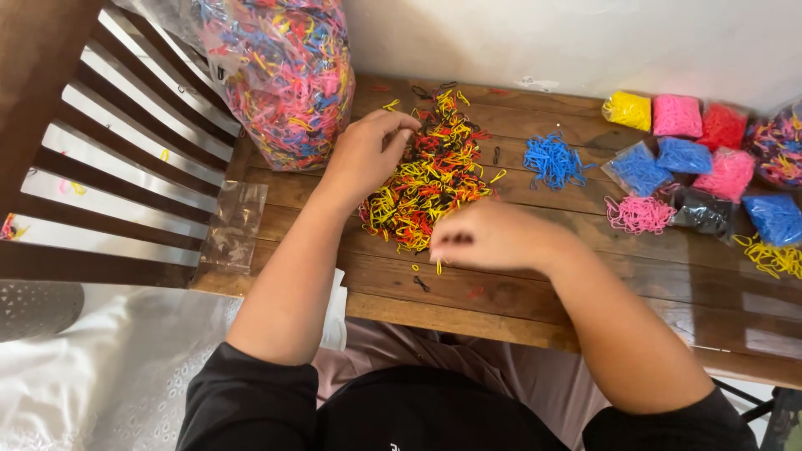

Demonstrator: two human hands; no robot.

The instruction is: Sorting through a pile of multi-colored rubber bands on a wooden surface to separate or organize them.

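A heap of small yellow, red and black elastic bands [434, 171] lies on the wooden table [535, 292] in front of me. My left hand [368, 150] rests on the heap's left edge, its fingertips pinched together at the top of the pile. At the heap's near edge my right hand [489, 235] is blurred, fingers curled down over the bands. Whether either hand holds a band is hidden by the fingers.
A large clear bag of mixed coloured bands [284, 71] stands at the back left. Empty small plastic bags [236, 224] lie left. A loose blue pile [551, 160], pink pile [637, 214], yellow pile [769, 257] and several filled packets [678, 115] sit right.
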